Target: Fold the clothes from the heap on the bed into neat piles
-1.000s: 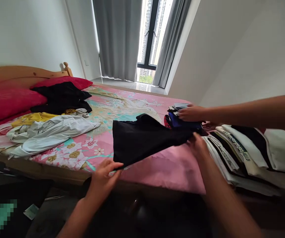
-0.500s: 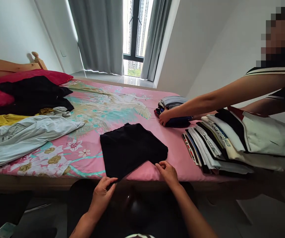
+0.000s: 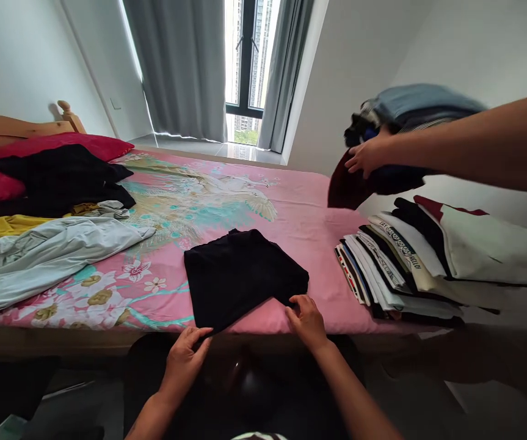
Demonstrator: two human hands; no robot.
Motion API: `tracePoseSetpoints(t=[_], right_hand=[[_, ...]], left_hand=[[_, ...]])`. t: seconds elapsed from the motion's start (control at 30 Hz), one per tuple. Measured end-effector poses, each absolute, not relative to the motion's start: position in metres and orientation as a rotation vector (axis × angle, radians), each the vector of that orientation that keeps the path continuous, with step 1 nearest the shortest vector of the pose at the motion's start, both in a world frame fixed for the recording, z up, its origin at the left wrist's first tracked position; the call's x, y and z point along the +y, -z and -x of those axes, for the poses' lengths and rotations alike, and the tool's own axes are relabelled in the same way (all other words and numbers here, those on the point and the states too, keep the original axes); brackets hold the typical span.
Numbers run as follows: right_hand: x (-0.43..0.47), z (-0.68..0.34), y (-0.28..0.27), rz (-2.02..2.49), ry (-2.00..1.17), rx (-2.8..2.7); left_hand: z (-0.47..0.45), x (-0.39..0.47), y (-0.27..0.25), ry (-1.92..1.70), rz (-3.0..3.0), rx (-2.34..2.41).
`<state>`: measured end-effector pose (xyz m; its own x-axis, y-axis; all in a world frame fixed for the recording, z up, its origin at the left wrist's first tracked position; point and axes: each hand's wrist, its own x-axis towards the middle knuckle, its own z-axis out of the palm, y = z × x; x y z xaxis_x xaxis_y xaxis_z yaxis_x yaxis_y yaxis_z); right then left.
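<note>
A black garment (image 3: pixel 240 269) lies folded flat near the front edge of the bed; its exact kind I cannot make out. My left hand (image 3: pixel 187 354) pinches its lower left corner between thumb and fingers, right at the mattress edge. On the other side, my right hand (image 3: pixel 306 319) has its fingers closed on the lower right corner. Both corners stay low, close to the pink sheet (image 3: pixel 263 318).
Another person's hand (image 3: pixel 370 156) holds up a stack of folded clothes (image 3: pixel 428 101) at the right. Below it stand folded shirts (image 3: pixel 391 275) in a pile. Loose grey clothing (image 3: pixel 61 244) and black clothing (image 3: pixel 61 177) lie left, by red pillows (image 3: pixel 102 145).
The other person has lifted the stack of folded clothes off the bed, up and to the right. My hands and the black garment have hardly moved.
</note>
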<state>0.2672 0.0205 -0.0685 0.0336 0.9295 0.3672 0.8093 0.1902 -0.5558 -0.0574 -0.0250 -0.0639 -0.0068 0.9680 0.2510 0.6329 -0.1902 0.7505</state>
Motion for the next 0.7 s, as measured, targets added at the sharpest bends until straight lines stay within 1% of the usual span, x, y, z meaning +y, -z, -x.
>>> tracePoseSetpoints(t=[0.1, 0.2, 0.3, 0.47, 0.57, 0.7], right_hand=[[0.034, -0.266, 0.075, 1.66, -0.248, -1.757], [0.044, -0.276, 0.074, 1.637, -0.324, -1.556], [0.039, -0.296, 0.07, 1.646, -0.303, -1.429], [0.013, -0.312, 0.064, 1.796, -0.191, -1.502], [-0.002, -0.297, 0.059, 1.72, -0.091, -1.546], [-0.005, -0.271, 0.057, 1.641, -0.065, -1.75]], left_hand=[[0.059, -0.021, 0.058, -1.082, -1.864, 1.657], [0.065, -0.016, 0.05, -1.094, -1.87, 1.669], [0.07, -0.014, 0.049, -1.107, -1.868, 1.671], [0.068, -0.016, 0.056, -1.081, -1.845, 1.696], [0.064, -0.018, 0.057, -1.073, -1.848, 1.7], [0.064, -0.016, 0.05, -1.09, -1.854, 1.693]])
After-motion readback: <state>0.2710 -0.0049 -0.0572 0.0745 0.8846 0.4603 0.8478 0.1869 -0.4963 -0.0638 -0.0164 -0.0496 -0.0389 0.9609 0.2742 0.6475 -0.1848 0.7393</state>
